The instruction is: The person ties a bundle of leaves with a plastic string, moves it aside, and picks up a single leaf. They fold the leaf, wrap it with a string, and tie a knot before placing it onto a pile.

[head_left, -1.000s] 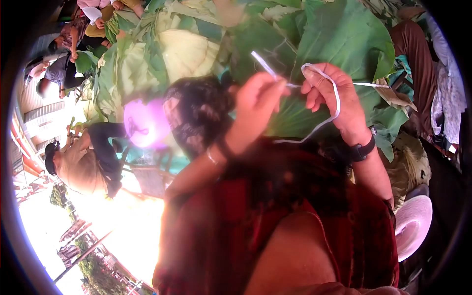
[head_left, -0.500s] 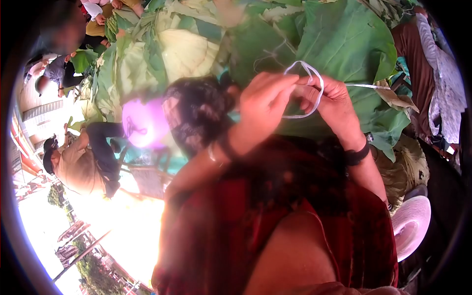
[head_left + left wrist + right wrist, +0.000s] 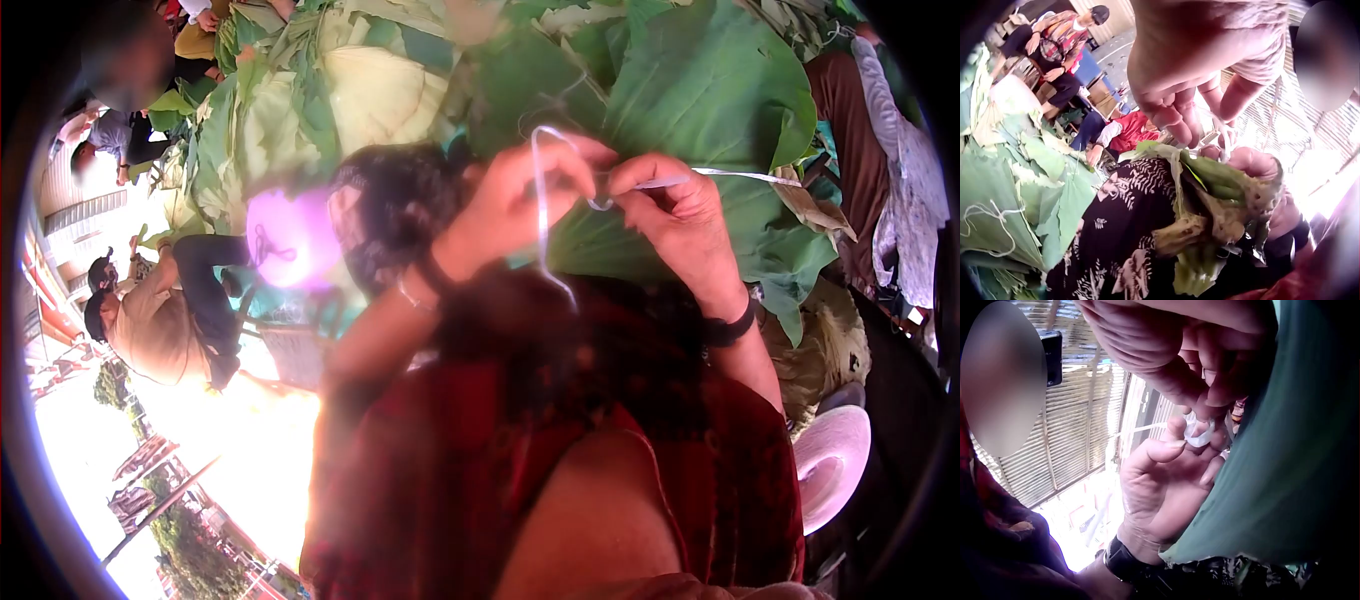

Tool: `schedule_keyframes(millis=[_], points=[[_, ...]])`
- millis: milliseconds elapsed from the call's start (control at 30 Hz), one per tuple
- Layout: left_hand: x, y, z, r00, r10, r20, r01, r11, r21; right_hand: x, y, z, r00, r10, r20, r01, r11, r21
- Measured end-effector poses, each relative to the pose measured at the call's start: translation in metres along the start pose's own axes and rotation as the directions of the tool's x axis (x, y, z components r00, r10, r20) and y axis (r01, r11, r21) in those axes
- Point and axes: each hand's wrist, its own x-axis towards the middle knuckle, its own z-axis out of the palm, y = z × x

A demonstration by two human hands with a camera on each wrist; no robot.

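Observation:
A thin white string (image 3: 543,215) runs between two hands held close together above large green leaves (image 3: 690,90). My left hand (image 3: 515,200) pinches it, with a loose length looping over the fingers and hanging down. My right hand (image 3: 685,225) pinches it too, and from there the string stretches right across the leaf. In the left wrist view, thick cut stalks (image 3: 1229,219) lie below my left hand (image 3: 1204,50). The right wrist view has a white loop (image 3: 1199,434) at the fingertips of my left hand (image 3: 1166,494), below my right hand (image 3: 1172,350).
Pale leaves (image 3: 385,95) spread at the upper left. Beside my left arm is a dark-haired head (image 3: 395,215), with a purple-looking round object (image 3: 290,240) next to it. A seated person (image 3: 165,325) is farther left; a pale round object (image 3: 833,465) lies at the right.
The rounded string loop between the hands has become a strand hanging from my left hand. Both hands have shifted slightly, and my right fingers now pinch close beside the left ones.

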Motion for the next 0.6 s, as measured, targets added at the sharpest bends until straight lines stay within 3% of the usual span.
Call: schedule_keyframes(millis=[67, 133, 167, 233, 333, 433, 600], points=[[0.007, -0.013, 0.005, 1.0, -0.012, -0.008, 0.012, 0.998, -0.059, 0.001, -0.001, 0.0, 0.996, -0.087, -0.008, 0.087, 0.995, -0.049], [0.01, -0.014, 0.012, 0.998, 0.044, -0.034, -0.043, 0.999, 0.029, 0.0, 0.002, 0.001, 0.983, -0.181, 0.006, 0.181, 0.981, -0.075], [0.011, -0.013, 0.016, 0.996, 0.074, -0.049, -0.07, 0.995, 0.077, 0.0, 0.001, 0.0, 0.975, -0.22, 0.006, 0.218, 0.96, -0.176], [0.01, -0.007, 0.02, 0.998, 0.018, -0.064, -0.017, 1.0, 0.017, -0.002, -0.001, -0.001, 0.956, -0.294, 0.018, 0.28, 0.886, -0.371], [0.009, -0.008, 0.021, 0.999, -0.034, -0.043, 0.036, 0.997, 0.067, -0.004, -0.002, 0.002, 0.924, -0.383, 0.001, 0.342, 0.824, -0.451], [0.01, -0.01, 0.022, 0.998, -0.015, -0.068, 0.025, 0.989, 0.147, -0.004, -0.01, 0.003, 0.861, -0.498, 0.108, 0.423, 0.581, -0.695], [0.013, -0.003, 0.034, 0.989, 0.014, -0.15, 0.009, 0.989, 0.149, -0.002, -0.011, 0.005, 0.891, -0.453, -0.012, 0.233, 0.481, -0.845]])
